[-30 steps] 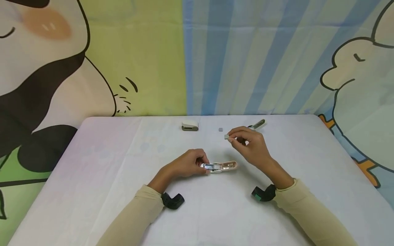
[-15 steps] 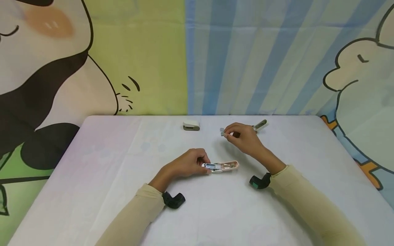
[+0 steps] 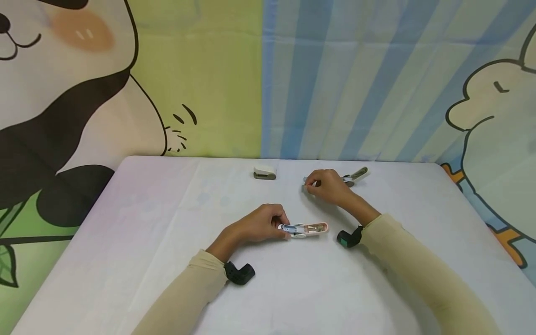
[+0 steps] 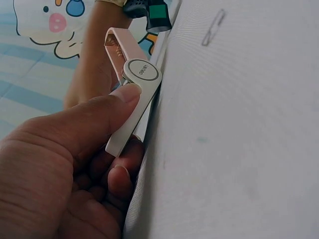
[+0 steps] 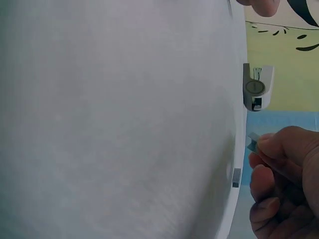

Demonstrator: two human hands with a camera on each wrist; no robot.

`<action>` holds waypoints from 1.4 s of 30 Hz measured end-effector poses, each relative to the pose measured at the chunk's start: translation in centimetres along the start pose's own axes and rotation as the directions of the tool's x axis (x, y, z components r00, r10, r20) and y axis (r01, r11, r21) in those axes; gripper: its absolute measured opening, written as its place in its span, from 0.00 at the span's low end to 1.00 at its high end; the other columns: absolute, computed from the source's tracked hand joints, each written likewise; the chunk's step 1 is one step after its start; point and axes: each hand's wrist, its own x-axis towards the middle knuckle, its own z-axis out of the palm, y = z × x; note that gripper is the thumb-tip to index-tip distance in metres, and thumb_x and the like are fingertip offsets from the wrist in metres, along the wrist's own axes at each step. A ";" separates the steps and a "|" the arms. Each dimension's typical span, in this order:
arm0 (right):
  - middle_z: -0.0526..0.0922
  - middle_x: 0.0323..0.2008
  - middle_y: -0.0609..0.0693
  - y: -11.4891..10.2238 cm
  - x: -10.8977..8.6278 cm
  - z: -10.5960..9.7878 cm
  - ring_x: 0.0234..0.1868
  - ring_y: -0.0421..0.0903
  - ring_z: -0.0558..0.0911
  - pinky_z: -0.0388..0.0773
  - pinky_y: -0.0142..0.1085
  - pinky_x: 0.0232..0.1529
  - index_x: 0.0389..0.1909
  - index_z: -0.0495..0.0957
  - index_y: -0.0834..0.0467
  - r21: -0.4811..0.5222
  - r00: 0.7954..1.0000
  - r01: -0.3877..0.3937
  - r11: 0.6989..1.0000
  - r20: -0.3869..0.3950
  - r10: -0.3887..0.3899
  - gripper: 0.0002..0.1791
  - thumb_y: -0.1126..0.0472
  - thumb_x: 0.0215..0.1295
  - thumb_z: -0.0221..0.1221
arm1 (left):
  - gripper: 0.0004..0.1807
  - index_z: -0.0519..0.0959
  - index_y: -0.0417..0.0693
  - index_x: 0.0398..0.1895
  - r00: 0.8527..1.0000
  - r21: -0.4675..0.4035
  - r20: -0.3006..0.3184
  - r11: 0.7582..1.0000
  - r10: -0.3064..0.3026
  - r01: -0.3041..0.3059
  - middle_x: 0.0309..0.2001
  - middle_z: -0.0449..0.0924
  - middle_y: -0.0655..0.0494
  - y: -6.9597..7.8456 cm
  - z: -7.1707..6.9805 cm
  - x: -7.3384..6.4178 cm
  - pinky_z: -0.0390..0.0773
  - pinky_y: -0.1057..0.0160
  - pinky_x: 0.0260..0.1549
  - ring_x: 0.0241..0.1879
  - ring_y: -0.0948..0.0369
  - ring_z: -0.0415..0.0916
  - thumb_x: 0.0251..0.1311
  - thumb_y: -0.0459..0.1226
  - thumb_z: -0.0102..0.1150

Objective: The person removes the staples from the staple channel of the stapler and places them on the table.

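In the head view, my left hand (image 3: 257,224) grips an unfolded pink-and-white stapler (image 3: 307,229) low over the white table. The left wrist view shows the thumb on the white side of this stapler (image 4: 133,107), with its pink cover tipped up. Farther back, my right hand (image 3: 328,187) pinches a small strip of staples (image 5: 253,142) between thumb and forefinger. A second strip of staples (image 5: 237,178) lies on the table close to that hand and is partly hidden by it in the head view.
A small white-and-grey stapler (image 3: 264,173) stands near the table's back edge. To the right, behind my right hand, lies an opened olive-and-white stapler (image 3: 357,175). A patterned cloth (image 3: 217,83) hangs behind the table (image 3: 167,260).
My right hand has moved left and down towards the table with the staples pinched in it. My left hand keeps hold of the stapler; the head view has shifted slightly.
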 end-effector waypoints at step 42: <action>0.84 0.36 0.52 1.2 0.0 -1.5 0.32 0.46 0.77 0.73 0.40 0.34 0.38 0.84 0.62 -0.099 0.976 -0.109 0.989 0.180 0.126 0.05 0.65 0.63 0.65 | 0.08 0.82 0.51 0.34 1.000 0.012 0.010 1.000 0.000 -0.001 0.32 0.75 0.58 -0.1 -0.1 0.1 0.70 0.66 0.28 0.28 0.64 0.69 0.53 0.36 0.72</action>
